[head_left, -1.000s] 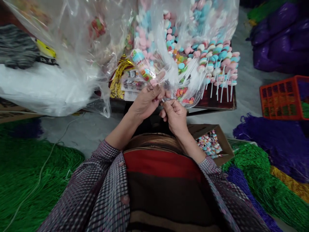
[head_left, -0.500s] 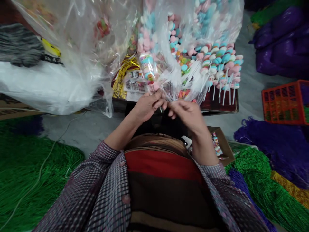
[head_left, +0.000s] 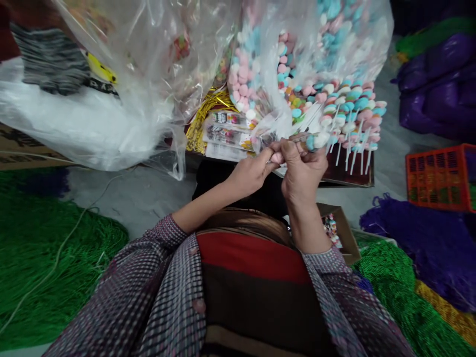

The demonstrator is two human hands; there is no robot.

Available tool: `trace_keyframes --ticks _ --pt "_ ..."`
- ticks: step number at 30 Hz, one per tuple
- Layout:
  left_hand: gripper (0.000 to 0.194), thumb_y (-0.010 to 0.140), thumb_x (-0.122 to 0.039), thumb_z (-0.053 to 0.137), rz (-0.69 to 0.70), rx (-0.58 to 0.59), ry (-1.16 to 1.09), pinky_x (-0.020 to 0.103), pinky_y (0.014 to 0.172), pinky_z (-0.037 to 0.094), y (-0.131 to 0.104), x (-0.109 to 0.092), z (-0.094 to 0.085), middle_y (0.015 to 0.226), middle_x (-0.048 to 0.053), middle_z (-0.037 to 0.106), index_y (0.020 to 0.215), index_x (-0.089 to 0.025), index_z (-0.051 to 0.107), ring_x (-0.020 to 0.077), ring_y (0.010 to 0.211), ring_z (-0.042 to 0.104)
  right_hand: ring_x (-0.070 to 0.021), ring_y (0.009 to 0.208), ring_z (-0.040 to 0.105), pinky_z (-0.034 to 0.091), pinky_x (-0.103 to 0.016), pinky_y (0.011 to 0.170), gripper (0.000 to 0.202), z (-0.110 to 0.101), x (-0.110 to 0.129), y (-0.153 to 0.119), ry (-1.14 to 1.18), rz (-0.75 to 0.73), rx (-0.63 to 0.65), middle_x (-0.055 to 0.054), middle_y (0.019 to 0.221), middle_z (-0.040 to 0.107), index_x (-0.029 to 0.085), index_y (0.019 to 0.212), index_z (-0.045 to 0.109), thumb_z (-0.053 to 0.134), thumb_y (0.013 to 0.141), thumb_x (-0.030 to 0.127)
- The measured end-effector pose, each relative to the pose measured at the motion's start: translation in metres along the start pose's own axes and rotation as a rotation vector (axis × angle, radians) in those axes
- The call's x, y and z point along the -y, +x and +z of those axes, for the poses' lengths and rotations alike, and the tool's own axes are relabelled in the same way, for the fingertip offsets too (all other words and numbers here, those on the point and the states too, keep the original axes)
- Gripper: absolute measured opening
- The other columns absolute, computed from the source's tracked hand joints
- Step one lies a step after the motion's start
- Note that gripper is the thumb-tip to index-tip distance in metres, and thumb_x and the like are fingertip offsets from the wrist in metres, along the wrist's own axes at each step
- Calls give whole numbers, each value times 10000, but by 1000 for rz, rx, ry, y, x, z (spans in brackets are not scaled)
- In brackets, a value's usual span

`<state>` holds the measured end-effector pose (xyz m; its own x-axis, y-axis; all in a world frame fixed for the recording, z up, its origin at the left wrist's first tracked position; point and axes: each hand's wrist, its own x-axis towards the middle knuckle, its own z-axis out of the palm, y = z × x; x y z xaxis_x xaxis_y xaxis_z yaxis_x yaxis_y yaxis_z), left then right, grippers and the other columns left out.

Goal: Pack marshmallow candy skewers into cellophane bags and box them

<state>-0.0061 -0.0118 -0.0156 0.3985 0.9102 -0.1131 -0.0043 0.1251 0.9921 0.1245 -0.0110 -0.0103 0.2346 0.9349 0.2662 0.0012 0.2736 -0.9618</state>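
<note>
the right hand (head_left: 303,171) is closed around a candy skewer (head_left: 315,141), whose blue and white pieces poke out beyond its fingers, pointing toward two o'clock. the left hand (head_left: 251,173) is narrow, its thumb and fingers pinched together and meeting the right fingertips; what sits between them is too hidden to tell. both hands are over the near edge of the dark red counter (head_left: 335,172), just past the centre toward one o'clock.

at two o'clock, close beside the right hand, a cluster of candy sticks (head_left: 351,106) lies with white ends toward the person. at twelve is a clear bag of pink, white and blue candies (head_left: 241,77). between ten and eleven, gold ties (head_left: 195,130) lie beside printed wrappers (head_left: 226,134), with a big crinkled clear bag (head_left: 148,64) farther out. a grey knit glove (head_left: 54,59) rests by white packing (head_left: 85,131) toward ten.

near four o'clock, lower down, a cardboard box (head_left: 347,240) holds small wrapped candies (head_left: 330,228). an orange crate (head_left: 427,176) stands at three, and green strands (head_left: 55,263) spread at eight.
</note>
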Motion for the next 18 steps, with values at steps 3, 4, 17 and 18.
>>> trace_keyframes --ticks 3,4,17,18 --pt "299 952 -502 596 -7 167 -129 242 522 395 -2 4 -8 560 -87 409 886 -225 505 92 468 420 -236 1003 762 658 -427 867 432 -10 6 10 -33 85 194 -16 990 768 308 1047 658 808 774 607" --pt "351 941 -558 588 -49 316 -251 242 492 392 -4 4 -11 529 -102 364 866 -228 494 84 425 368 -238 993 762 665 -417 830 499 -13 11 13 -21 130 298 -20 1020 774 309 1085 665 823 740 634" --pt "205 909 -219 689 36 -427 -261 220 486 305 -7 6 -44 510 -75 411 723 -209 603 80 443 365 -161 730 689 582 -285 589 429 50 -1 58 -188 170 375 4 782 696 263 941 692 694 843 681" --pt "234 941 -299 664 37 -428 -365 215 464 308 -7 9 -49 489 -84 379 732 -212 607 74 414 332 -168 755 695 585 -289 607 446 55 -7 69 -224 148 444 -2 791 702 257 943 698 646 872 695"
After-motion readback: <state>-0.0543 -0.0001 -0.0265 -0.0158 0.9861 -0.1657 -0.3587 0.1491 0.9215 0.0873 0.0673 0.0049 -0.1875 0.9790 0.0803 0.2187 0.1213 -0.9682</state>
